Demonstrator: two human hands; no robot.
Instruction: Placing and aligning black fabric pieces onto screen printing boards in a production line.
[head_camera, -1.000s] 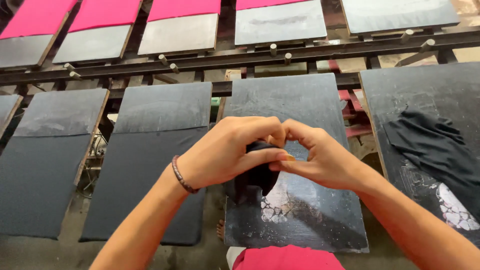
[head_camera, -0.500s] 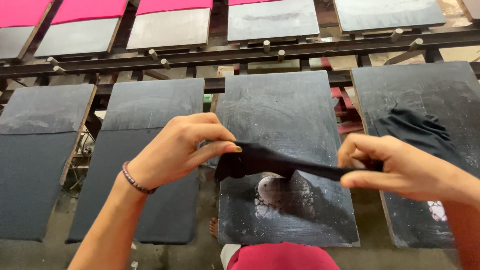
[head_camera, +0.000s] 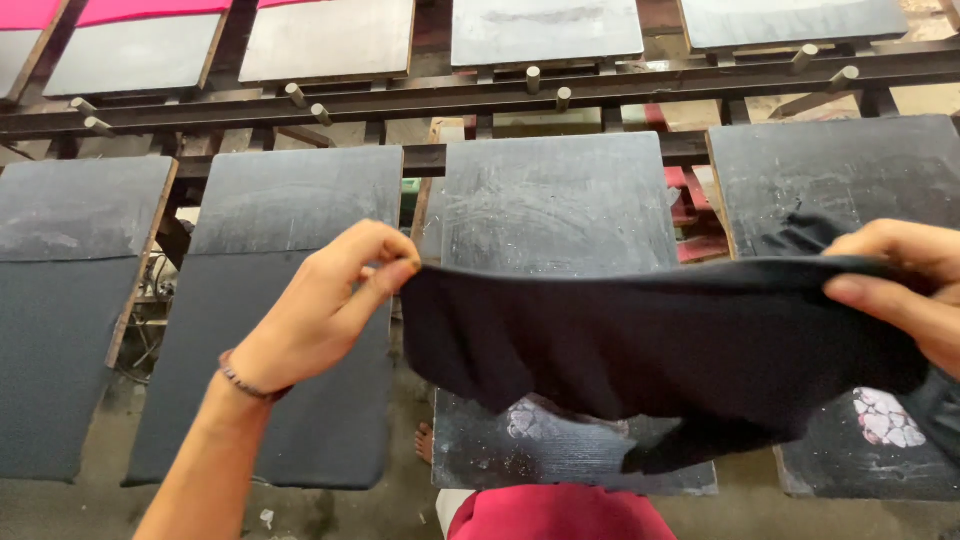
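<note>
Your left hand (head_camera: 320, 310) and right hand (head_camera: 905, 285) pinch a black fabric piece (head_camera: 660, 350) stretched sideways across mid-frame, above a dark flat board (head_camera: 560, 200).

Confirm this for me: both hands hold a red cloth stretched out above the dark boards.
Not quite. The cloth is black, not red, as the head view shows. The left hand pinches one end and the right hand the other, with the cloth stretched out above the dark boards.
</note>
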